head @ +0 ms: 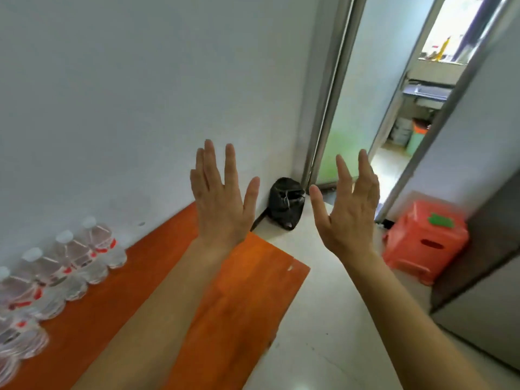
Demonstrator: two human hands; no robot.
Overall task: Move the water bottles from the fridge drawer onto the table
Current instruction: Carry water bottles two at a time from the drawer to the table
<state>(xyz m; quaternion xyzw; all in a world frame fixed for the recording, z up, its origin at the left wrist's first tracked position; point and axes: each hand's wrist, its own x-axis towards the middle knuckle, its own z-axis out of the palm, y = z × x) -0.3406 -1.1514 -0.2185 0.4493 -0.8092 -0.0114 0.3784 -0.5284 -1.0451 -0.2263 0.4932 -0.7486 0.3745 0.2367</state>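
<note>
Five water bottles [73, 257], perhaps more in the blurred edge, are standing upright in a row on the orange bench [239, 291] by the wall, left of both hands. The left hand [219, 204], nearer to them, and the right hand [349, 212] are hovering wide open, holding nothing. One red stool [422, 243] is sitting further right.

Plain pale wall [112, 94] meets a light, glossy tiled floor [323, 319]; a tied black plastic bag [285, 202] sits in the corner beside a metal door frame [323, 108]. A red plastic stool [425, 243] stands near the doorway. Strong daylight enters from the room beyond [450, 32].
</note>
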